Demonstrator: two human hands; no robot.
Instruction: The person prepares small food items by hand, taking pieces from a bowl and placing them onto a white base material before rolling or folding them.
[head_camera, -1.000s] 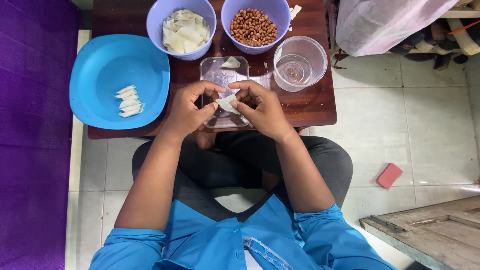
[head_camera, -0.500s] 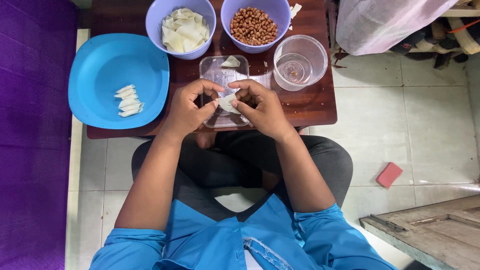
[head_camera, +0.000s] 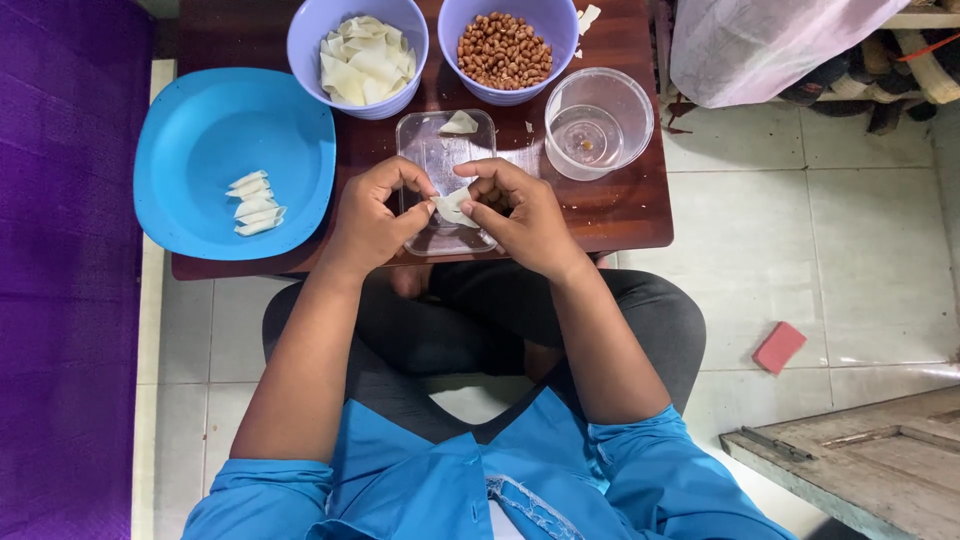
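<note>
Dark wooden table (head_camera: 620, 215) carries everything I see: left hand (head_camera: 372, 220) and right hand (head_camera: 520, 215) both pinch a small white dough wrapper (head_camera: 452, 207) above a clear rectangular plastic tray (head_camera: 440, 150); purple bowls hold wrappers (head_camera: 358, 55) and peanuts (head_camera: 505, 48).

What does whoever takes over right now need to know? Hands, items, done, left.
Left hand and right hand: both pinch one small pale dough wrapper over the clear rectangular plastic tray.
Items: purple bowl of wrapper squares, purple bowl of brown peanuts, clear round plastic tub, all on the dark wooden table.
Done: several folded pieces lie on the blue round plate.
Left: the held wrapper is not yet on the plate; many squares remain.
</note>
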